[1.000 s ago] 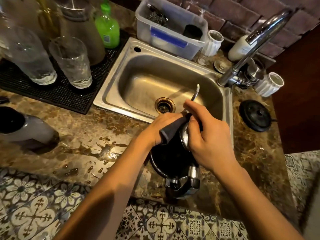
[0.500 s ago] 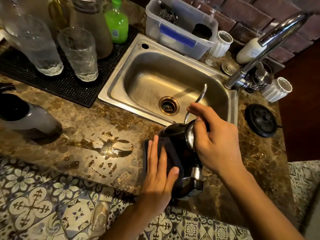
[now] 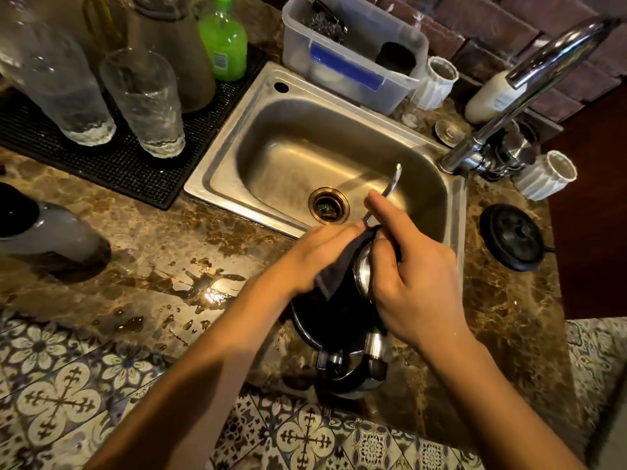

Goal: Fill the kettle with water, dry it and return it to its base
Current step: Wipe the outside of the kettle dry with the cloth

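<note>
Resting on the brown marble counter (image 3: 509, 317) at the steel sink's (image 3: 217, 171) near edge, the black gooseneck kettle (image 3: 334, 320) points spout-away, handle toward the person. Right hand (image 3: 412, 283) clamps its lid; left hand (image 3: 315, 256) presses a dark cloth (image 3: 339, 269) against it. The round black base (image 3: 511, 236) waits rightward, nearer the right hand.

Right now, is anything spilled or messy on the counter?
Yes. Water is splashed in a puddle and drops on the brown counter, left of the kettle being wiped with the dark cloth.
</note>
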`<move>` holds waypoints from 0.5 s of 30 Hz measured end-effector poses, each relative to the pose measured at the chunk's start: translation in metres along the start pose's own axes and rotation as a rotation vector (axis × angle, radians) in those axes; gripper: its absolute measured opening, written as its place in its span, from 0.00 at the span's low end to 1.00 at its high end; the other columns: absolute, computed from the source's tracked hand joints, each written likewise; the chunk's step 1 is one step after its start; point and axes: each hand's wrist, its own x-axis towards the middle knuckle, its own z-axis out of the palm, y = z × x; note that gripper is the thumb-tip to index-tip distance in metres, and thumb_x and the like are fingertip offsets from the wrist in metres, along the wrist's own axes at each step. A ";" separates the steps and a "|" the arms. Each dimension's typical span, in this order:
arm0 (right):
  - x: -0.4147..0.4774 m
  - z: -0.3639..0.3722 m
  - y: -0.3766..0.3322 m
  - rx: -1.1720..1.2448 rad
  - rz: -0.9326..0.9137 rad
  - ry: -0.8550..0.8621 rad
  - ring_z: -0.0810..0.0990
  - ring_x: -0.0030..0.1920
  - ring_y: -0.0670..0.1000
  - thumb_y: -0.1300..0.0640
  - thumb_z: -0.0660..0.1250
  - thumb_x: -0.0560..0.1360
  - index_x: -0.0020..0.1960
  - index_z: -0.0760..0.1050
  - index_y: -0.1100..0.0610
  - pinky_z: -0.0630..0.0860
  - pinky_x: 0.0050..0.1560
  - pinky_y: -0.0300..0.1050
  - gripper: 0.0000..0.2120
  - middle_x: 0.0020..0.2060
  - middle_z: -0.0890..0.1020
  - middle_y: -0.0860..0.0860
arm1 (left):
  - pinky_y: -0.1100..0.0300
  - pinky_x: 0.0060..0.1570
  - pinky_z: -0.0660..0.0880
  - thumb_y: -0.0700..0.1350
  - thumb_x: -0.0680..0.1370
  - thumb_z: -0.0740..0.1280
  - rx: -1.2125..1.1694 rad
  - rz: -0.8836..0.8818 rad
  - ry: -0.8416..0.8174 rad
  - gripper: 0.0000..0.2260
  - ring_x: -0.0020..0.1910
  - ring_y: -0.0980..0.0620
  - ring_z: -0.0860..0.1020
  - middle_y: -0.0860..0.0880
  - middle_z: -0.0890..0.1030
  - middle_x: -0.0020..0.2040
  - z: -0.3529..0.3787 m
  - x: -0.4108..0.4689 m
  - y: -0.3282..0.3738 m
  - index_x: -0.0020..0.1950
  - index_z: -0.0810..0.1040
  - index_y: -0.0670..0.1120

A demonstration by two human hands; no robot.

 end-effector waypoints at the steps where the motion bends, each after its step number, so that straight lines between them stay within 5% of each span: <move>1: 0.000 0.000 0.000 0.010 0.004 0.009 0.84 0.50 0.50 0.58 0.59 0.79 0.73 0.72 0.52 0.70 0.49 0.31 0.23 0.60 0.85 0.52 | 0.33 0.66 0.70 0.57 0.79 0.64 -0.047 -0.054 -0.026 0.24 0.52 0.39 0.82 0.36 0.84 0.51 -0.003 0.006 -0.001 0.57 0.80 0.35; 4: -0.001 0.001 0.000 0.037 0.006 0.036 0.81 0.54 0.46 0.59 0.61 0.79 0.71 0.74 0.52 0.75 0.53 0.36 0.21 0.59 0.85 0.49 | 0.42 0.67 0.74 0.49 0.83 0.64 -0.135 -0.059 0.007 0.17 0.53 0.50 0.83 0.46 0.86 0.50 -0.003 0.004 -0.006 0.61 0.81 0.36; 6: 0.000 0.002 -0.001 0.037 0.010 0.045 0.82 0.52 0.46 0.60 0.61 0.79 0.71 0.74 0.52 0.77 0.54 0.40 0.20 0.58 0.85 0.48 | 0.58 0.66 0.74 0.48 0.84 0.61 -0.103 -0.008 0.131 0.13 0.55 0.62 0.82 0.58 0.87 0.51 0.003 -0.009 -0.013 0.65 0.81 0.48; 7: 0.000 0.002 -0.001 0.037 0.013 0.048 0.83 0.50 0.47 0.60 0.61 0.79 0.71 0.74 0.51 0.79 0.53 0.43 0.20 0.58 0.85 0.48 | 0.58 0.70 0.71 0.51 0.84 0.59 -0.074 0.035 0.183 0.14 0.60 0.63 0.80 0.60 0.85 0.57 0.007 -0.020 -0.017 0.66 0.78 0.54; 9: 0.000 0.002 -0.001 0.038 0.021 0.044 0.85 0.51 0.49 0.59 0.60 0.79 0.71 0.74 0.51 0.80 0.54 0.49 0.21 0.58 0.85 0.48 | 0.52 0.78 0.61 0.59 0.83 0.53 0.005 0.075 0.224 0.19 0.74 0.61 0.68 0.58 0.73 0.72 0.020 -0.049 -0.028 0.73 0.69 0.63; 11: -0.001 0.001 -0.002 0.036 0.022 0.035 0.85 0.53 0.50 0.58 0.59 0.79 0.71 0.74 0.50 0.80 0.55 0.53 0.21 0.57 0.86 0.48 | 0.46 0.81 0.53 0.65 0.82 0.44 0.284 0.144 0.267 0.24 0.82 0.58 0.51 0.58 0.51 0.83 0.034 -0.078 -0.050 0.79 0.48 0.65; 13: -0.002 0.001 -0.001 0.028 0.016 0.034 0.85 0.52 0.51 0.57 0.59 0.79 0.71 0.74 0.50 0.80 0.53 0.54 0.21 0.56 0.86 0.49 | 0.43 0.81 0.46 0.65 0.82 0.43 0.569 0.215 0.263 0.28 0.82 0.54 0.37 0.58 0.34 0.82 0.049 -0.106 -0.065 0.78 0.31 0.65; 15: -0.002 0.002 0.000 0.027 0.017 0.031 0.85 0.52 0.53 0.57 0.59 0.79 0.70 0.74 0.49 0.80 0.53 0.55 0.20 0.54 0.87 0.49 | 0.42 0.81 0.42 0.63 0.82 0.47 0.662 0.266 0.215 0.32 0.81 0.52 0.32 0.59 0.29 0.80 0.056 -0.116 -0.075 0.75 0.24 0.65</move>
